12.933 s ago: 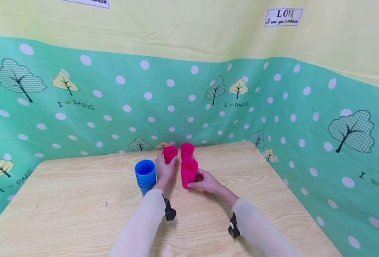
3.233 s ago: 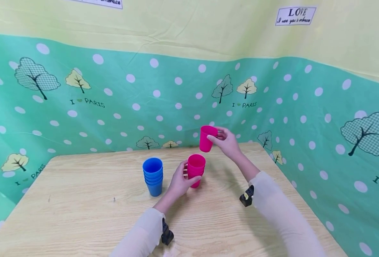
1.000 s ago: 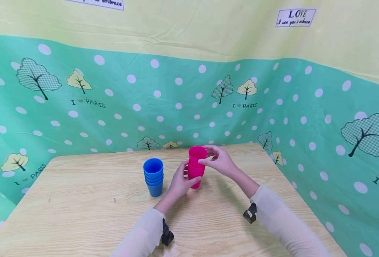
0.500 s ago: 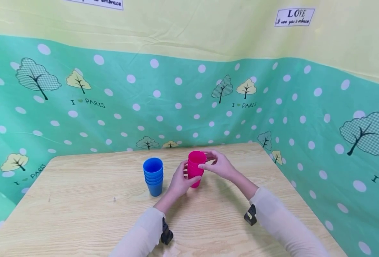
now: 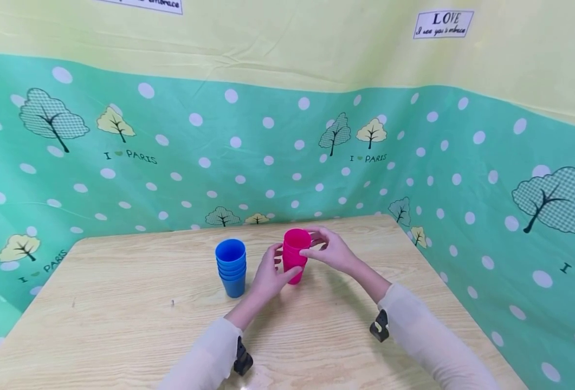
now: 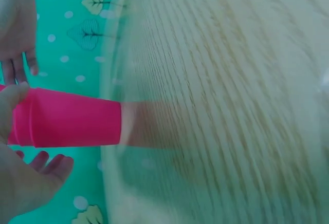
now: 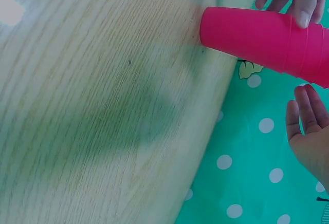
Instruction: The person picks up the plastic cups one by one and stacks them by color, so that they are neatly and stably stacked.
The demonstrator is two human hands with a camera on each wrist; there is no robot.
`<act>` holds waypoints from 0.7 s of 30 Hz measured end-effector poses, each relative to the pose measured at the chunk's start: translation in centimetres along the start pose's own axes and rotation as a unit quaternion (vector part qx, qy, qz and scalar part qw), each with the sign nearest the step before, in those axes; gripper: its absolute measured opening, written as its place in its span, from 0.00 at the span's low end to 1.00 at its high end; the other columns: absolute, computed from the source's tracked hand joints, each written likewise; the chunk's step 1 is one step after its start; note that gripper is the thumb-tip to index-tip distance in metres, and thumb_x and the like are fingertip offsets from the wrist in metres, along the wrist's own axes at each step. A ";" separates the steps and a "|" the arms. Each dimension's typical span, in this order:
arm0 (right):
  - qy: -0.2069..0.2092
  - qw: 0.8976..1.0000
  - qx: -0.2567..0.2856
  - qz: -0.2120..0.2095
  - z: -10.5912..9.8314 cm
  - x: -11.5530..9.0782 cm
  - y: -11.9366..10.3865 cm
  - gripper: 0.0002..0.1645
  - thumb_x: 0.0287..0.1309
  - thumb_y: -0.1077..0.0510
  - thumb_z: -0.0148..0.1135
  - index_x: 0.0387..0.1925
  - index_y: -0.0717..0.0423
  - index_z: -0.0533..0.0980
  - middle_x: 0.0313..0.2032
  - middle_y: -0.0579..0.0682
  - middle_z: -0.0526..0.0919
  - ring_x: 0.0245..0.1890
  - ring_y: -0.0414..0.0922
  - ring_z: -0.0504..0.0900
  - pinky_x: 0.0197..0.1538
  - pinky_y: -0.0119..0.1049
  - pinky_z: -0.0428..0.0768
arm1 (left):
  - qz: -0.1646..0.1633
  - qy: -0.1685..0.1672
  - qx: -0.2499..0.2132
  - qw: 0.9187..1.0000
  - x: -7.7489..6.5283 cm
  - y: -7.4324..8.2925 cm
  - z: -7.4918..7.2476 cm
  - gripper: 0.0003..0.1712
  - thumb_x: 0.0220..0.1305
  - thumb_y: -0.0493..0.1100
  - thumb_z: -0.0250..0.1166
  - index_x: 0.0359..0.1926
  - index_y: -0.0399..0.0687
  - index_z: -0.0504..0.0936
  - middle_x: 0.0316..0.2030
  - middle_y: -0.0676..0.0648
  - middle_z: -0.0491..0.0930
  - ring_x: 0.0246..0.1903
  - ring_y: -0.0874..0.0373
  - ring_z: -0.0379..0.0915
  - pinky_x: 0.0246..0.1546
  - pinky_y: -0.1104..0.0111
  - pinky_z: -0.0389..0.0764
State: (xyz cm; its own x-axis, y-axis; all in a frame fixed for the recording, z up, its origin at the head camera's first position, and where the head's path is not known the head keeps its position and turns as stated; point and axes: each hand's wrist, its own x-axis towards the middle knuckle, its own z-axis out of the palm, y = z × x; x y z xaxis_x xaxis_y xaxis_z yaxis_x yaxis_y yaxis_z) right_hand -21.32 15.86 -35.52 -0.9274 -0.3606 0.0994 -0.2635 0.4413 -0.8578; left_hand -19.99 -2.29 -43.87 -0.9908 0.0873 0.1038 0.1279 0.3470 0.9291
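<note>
A stack of nested pink cups [image 5: 292, 261] stands upright on the table, between the two hands. At its lower left is the left hand [image 5: 266, 280]; its thumb crosses the front of the stack, while the left wrist view shows its relaxed fingers [image 6: 54, 166] beside the cups [image 6: 77, 121] with a small gap. On the other side, near the rims, the right hand [image 5: 335, 252] holds its thumb at the stack. Straight fingers of that right hand [image 7: 311, 136] lie apart from the cups in the right wrist view.
Left of the hands stands a stack of nested blue cups [image 5: 232, 273], upright. The light wooden table [image 5: 121, 325] ends at a green dotted cloth [image 5: 189, 141] behind and at the right.
The right hand has lowered the last pink cup into the stack, which is now shorter than a second ago. Most recently the left hand and forearm have shifted slightly left, loosening from the stack.
</note>
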 end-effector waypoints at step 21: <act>0.003 1.000 -0.021 -0.012 -0.8 -0.3 -0.5 0.35 0.52 0.56 0.68 0.61 0.61 0.67 0.50 0.62 0.78 0.51 0.60 0.77 0.47 0.38 0.77 | 0.051 -0.047 0.116 0.991 -4.2 4.2 -3.4 0.39 0.56 0.51 0.67 0.65 0.44 0.62 0.55 0.42 0.72 0.51 0.46 0.73 0.50 0.55 0.78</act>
